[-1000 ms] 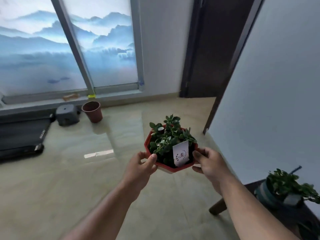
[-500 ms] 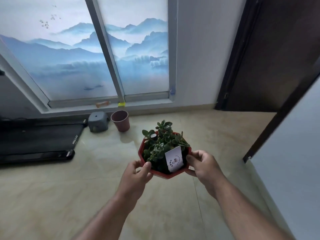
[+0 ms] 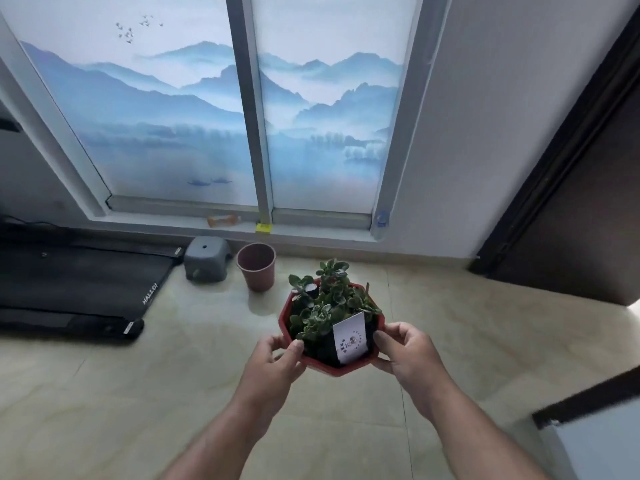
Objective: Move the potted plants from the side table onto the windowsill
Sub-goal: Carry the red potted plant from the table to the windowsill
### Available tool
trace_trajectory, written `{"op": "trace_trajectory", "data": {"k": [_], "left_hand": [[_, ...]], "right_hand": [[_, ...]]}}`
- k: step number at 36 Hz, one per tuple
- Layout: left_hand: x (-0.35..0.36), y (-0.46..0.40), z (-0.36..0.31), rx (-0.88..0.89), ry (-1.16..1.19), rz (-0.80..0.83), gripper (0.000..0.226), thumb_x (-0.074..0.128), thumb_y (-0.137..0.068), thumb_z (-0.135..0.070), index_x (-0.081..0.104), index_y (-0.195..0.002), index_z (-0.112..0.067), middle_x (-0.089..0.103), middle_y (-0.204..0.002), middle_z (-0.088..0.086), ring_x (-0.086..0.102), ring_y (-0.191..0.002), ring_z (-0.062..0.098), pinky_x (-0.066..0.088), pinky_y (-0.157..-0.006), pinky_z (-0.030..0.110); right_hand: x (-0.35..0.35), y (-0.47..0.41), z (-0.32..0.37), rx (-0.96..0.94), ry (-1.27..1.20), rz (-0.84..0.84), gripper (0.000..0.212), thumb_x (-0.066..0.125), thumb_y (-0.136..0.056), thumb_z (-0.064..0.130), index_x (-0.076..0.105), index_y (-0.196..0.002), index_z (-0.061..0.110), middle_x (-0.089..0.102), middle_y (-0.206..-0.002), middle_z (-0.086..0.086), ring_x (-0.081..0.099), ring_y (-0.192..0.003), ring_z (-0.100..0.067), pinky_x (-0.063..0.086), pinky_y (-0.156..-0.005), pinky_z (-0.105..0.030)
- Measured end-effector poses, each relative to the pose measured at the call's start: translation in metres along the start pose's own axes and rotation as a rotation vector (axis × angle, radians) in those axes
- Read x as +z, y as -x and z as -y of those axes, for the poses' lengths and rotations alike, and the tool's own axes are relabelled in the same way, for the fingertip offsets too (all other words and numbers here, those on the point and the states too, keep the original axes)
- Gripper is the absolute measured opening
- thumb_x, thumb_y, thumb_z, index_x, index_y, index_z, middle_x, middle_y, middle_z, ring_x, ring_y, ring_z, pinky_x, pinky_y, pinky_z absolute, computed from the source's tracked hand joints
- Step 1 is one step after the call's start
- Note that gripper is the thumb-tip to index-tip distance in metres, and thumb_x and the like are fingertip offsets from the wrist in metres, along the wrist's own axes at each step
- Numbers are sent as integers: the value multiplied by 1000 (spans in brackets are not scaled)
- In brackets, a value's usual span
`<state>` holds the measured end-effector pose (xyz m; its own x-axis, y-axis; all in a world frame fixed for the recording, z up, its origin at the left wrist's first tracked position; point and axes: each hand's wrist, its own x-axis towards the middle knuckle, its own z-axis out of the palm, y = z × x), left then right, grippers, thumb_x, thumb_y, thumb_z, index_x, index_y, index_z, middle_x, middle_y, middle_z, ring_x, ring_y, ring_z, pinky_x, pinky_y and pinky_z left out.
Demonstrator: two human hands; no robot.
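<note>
A red octagonal pot (image 3: pixel 328 368) with a small green succulent and a white label card is held in the air over the floor, in the middle of the head view. My left hand (image 3: pixel 273 367) grips its left rim with thumb on top. On the opposite rim my right hand (image 3: pixel 407 355) holds the pot the same way. The low windowsill (image 3: pixel 311 233) runs along the bottom of the frosted mountain-print window, ahead and above the pot in the picture. The side table is out of view.
An empty brown pot (image 3: pixel 256 270) and a grey plastic stool (image 3: pixel 207 258) stand on the floor below the sill. A black treadmill (image 3: pixel 79 289) lies at the left. An orange object (image 3: pixel 223 221) and a yellow block (image 3: pixel 263 228) sit on the sill. A dark doorway (image 3: pixel 588 202) is right.
The view has turned left and moved toward the window. The side table and its second plant have left the frame. Both hands still hold the red pot.
</note>
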<state>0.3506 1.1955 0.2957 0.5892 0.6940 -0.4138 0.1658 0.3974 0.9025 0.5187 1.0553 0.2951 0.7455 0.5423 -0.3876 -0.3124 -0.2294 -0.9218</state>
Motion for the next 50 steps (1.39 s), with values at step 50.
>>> {"op": "trace_trajectory", "data": {"k": [50], "left_hand": [[-25,-872,-193,-173,-42,-83,14,62,-97,-19,54,-97,-7,72,-94,7,68,-84,11,57,-97,41]], "right_hand": [[259,-859,177,287,82,59,8,59,-100,6,62,-105,-1,71,-104,-19,71,-93,-26,62,-86,-46]]}}
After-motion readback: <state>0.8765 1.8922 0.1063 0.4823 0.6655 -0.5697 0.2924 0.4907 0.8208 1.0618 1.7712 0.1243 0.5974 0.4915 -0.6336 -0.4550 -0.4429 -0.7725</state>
